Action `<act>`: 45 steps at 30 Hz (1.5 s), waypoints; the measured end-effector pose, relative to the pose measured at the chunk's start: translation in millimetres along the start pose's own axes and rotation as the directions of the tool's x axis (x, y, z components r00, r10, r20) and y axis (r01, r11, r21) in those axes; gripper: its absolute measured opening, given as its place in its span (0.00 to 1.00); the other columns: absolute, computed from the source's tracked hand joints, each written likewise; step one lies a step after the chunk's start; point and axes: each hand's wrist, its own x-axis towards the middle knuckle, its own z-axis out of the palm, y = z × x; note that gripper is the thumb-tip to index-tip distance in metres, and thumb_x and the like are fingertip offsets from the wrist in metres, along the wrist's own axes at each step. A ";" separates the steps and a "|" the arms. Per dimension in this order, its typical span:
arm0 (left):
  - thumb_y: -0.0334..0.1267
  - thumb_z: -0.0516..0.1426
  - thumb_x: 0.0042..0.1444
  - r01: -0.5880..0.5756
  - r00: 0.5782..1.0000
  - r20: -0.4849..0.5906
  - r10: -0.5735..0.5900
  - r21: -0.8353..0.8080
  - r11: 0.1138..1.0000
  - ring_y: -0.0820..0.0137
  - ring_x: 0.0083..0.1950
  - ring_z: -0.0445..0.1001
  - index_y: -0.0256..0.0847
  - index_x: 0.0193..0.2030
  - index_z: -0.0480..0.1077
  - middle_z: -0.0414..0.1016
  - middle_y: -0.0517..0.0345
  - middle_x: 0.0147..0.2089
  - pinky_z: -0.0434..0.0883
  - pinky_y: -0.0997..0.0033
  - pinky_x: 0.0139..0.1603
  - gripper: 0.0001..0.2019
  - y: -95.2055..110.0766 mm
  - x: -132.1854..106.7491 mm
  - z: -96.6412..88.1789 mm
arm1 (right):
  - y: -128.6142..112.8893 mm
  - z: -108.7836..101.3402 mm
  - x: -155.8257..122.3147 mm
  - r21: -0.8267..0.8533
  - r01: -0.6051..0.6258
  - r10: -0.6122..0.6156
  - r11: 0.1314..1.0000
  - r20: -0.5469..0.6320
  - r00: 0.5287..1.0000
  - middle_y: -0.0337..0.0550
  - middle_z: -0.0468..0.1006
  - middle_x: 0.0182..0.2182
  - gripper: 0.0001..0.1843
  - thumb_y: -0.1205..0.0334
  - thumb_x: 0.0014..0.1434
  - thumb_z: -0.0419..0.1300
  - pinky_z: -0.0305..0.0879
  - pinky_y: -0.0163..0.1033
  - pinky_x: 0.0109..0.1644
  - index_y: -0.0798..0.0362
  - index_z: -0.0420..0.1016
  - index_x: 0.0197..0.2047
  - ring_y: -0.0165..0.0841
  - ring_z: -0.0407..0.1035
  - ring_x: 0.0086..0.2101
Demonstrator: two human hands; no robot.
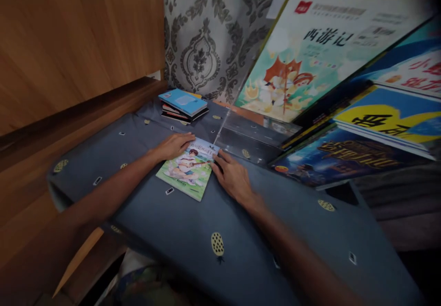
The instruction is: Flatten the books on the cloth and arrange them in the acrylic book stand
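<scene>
A thin book with a green illustrated cover (188, 170) lies flat on the blue-grey patterned cloth (193, 232). My left hand (174, 145) rests on its upper left corner, fingers lying flat. My right hand (232, 175) lies at the book's right edge, its fingers stretched out and touching the cover. Neither hand lifts the book.
A small stack of books with a light blue one on top (183, 104) sits at the far edge of the cloth. A clear plastic stand (248, 136) is just right of the book. Large picture books (310, 53) lean at the right. A wooden panel (76, 39) stands left.
</scene>
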 end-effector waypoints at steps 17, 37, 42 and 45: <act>0.33 0.51 0.66 0.313 0.949 -0.038 -0.312 0.022 0.950 0.60 0.64 0.71 0.39 0.58 0.72 0.74 0.46 0.62 0.65 0.58 0.67 0.16 14.5 -5.8 -3.4 | -39.9 21.0 -52.4 0.059 0.279 -0.267 0.958 -0.164 0.950 0.46 0.78 0.58 0.16 0.61 0.70 0.54 0.75 0.49 0.51 0.48 0.80 0.54 0.43 0.76 0.49; 0.52 0.68 0.41 0.532 0.780 0.260 -0.569 -0.755 0.384 0.70 0.25 0.73 0.36 0.40 0.72 0.75 0.56 0.29 0.57 0.81 0.16 0.24 5.4 3.8 -27.1 | -18.3 18.5 -45.9 0.231 0.193 -0.139 0.953 -0.232 0.963 0.53 0.75 0.60 0.17 0.64 0.64 0.60 0.71 0.55 0.58 0.51 0.78 0.55 0.46 0.70 0.53; 0.51 0.73 0.36 0.593 0.788 0.483 -0.382 -0.763 0.258 0.81 0.17 0.59 0.33 0.35 0.74 0.70 0.61 0.23 0.52 0.83 0.13 0.26 20.3 1.6 -39.0 | -10.3 32.5 -47.0 0.316 0.130 -0.033 0.940 -0.294 0.955 0.53 0.71 0.64 0.22 0.65 0.62 0.59 0.66 0.58 0.64 0.50 0.74 0.60 0.47 0.66 0.61; 0.52 0.74 0.36 0.593 0.796 0.542 -0.271 -0.789 0.163 0.82 0.18 0.62 0.34 0.38 0.75 0.74 0.59 0.27 0.57 0.84 0.13 0.28 22.7 -0.2 -48.4 | -4.2 39.0 -43.6 0.492 0.048 0.133 0.869 -0.326 0.936 0.54 0.70 0.64 0.35 0.63 0.60 0.61 0.71 0.54 0.60 0.49 0.61 0.69 0.44 0.72 0.55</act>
